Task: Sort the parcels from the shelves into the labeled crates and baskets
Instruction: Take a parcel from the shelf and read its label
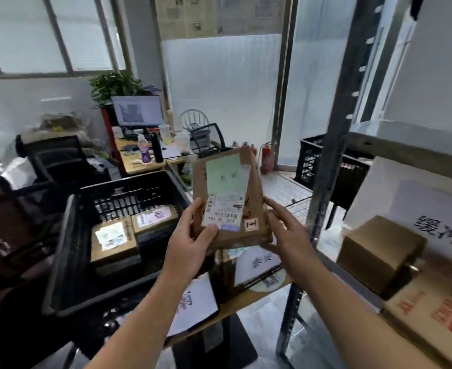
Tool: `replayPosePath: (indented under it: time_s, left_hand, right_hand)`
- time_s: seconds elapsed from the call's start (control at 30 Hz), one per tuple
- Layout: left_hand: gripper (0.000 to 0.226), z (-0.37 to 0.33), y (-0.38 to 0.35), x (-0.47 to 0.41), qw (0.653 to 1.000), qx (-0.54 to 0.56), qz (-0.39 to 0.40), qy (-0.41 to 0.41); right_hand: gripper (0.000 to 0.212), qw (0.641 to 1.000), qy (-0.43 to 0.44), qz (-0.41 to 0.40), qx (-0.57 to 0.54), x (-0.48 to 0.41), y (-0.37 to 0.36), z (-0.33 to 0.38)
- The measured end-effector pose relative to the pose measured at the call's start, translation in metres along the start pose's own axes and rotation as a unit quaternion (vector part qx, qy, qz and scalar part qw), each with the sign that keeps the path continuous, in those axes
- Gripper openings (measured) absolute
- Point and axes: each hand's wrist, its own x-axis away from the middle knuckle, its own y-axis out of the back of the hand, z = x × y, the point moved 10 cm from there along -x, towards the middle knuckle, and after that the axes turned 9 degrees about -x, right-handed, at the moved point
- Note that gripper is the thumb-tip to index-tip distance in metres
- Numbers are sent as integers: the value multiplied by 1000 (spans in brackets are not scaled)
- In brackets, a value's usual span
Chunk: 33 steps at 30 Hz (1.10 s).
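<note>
I hold a flat brown cardboard parcel (pixel 254 182) with a green-and-white shipping label up in front of me, label side facing me. My left hand (pixel 192 237) grips its lower left corner, thumb on the label. My right hand (pixel 286 233) supports its lower right edge from the side and beneath. Below and to the left stands a black plastic crate (pixel 67 251) with two labelled brown parcels (pixel 113 239) lying inside. A white paper label (pixel 195 302) hangs at the crate's front right.
A metal shelf rack (pixel 334 129) rises on the right, carrying brown boxes (pixel 379 251) and a white printed sign. Another black crate (pixel 312 158) sits behind it on the floor. A desk with a monitor (pixel 138 110), bottles and office chairs fills the back left.
</note>
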Motion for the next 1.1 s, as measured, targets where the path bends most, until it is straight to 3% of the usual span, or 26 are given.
replayPosePath:
  time_s: [0.13, 0.23, 0.43, 0.63, 0.73, 0.87, 1.0, 1.1]
  left_hand:
    - [64, 8, 63, -26, 989, -132, -43, -51]
    - [67, 22, 102, -41, 982, -162, -66, -73]
    - [68, 47, 155, -52, 970, -207, -103, -73]
    - [70, 75, 173, -70, 958, -260, -107, -50]
    - [71, 90, 180, -82, 963, -243, -112, -14]
    - [68, 112, 202, -106, 979, -137, -139, 53]
    - [76, 124, 233, -128, 969, -115, -199, 92]
    - [81, 131, 243, -137, 967, -122, -193, 111]
  right_hand:
    - [40, 998, 3, 51, 43, -35, -73, -13]
    - [31, 993, 26, 101, 54, -54, -128, -31]
    - [78, 981, 57, 149, 113, -77, -195, -62]
    - [75, 972, 55, 204, 105, -103, -229, -84]
    - [73, 972, 30, 216, 92, -122, -239, -95]
    - [74, 967, -27, 238, 91, -158, -246, -102]
    - [79, 935, -90, 314, 137, -189, -252, -109]
    - [78, 897, -135, 377, 186, -197, -264, -112]
